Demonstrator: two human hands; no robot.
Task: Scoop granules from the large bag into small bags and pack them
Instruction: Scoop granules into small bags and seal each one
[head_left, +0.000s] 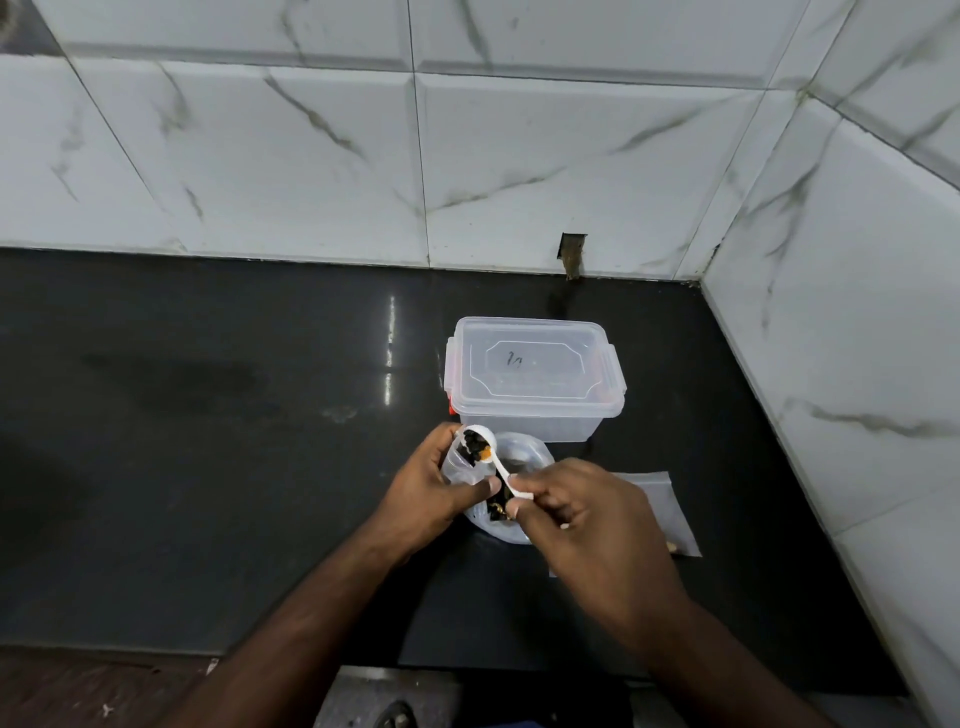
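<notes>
A loaded spoon (480, 444) is pinched by the right hand (576, 512) at the mouth of a small bag (460, 465), gripped by the left hand (434, 491), above the large bag (511, 493) on the bench (208, 415). Granules (474, 446) could be spilled if the bag mouth sags or the spoon is tipped early.

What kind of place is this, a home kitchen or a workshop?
Most likely a home kitchen corner. A polished black stone counter meets marble-look wall tiles on two sides, and a clear lidded food container stands on it.
</notes>
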